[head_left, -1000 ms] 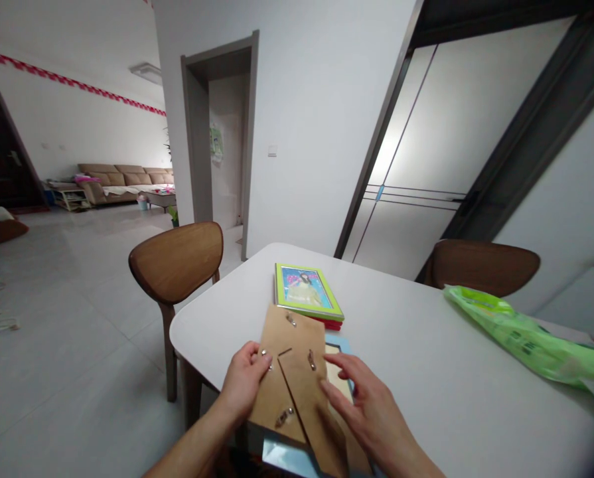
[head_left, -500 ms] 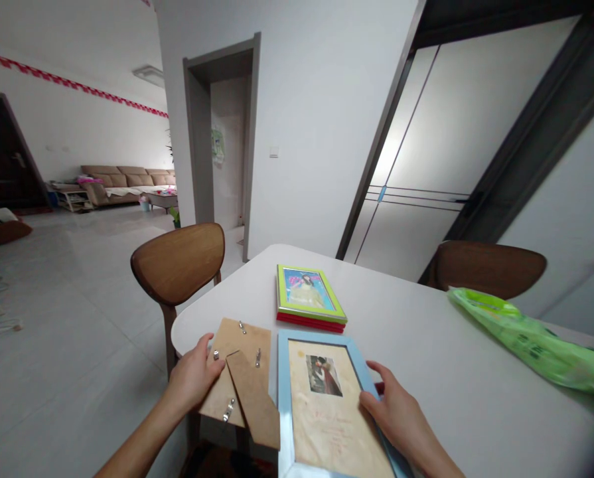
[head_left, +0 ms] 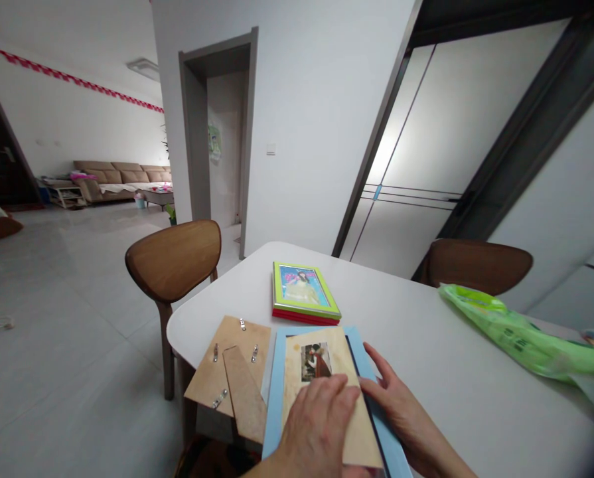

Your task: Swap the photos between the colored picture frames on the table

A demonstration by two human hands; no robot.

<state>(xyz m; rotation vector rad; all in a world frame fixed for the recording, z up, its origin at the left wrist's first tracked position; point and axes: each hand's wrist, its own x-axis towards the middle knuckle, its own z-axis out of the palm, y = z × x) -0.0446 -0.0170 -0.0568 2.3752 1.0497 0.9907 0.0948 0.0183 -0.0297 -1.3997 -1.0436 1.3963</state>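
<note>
A light blue picture frame [head_left: 360, 355] lies face down on the white table [head_left: 426, 345] near its front edge. Inside it lies a beige paper insert with a small photo [head_left: 315, 360]. My left hand [head_left: 316, 425] rests on the lower part of that paper, fingers together and bent onto it. My right hand [head_left: 399, 408] touches the frame's right edge, fingers stretched out. The brown backing board with its stand and metal clips [head_left: 229, 372] lies flat to the left of the frame, untouched.
A green-framed picture sits on a red frame [head_left: 304, 293] just beyond. A green plastic bag [head_left: 520, 335] lies at the right. Wooden chairs stand at the left [head_left: 174, 262] and far side [head_left: 476, 265]. A doorway and sliding doors lie beyond.
My left hand let go of the backing board, which now lies left of the frame, and moved onto the paper insert. The paper has shifted in the frame.
</note>
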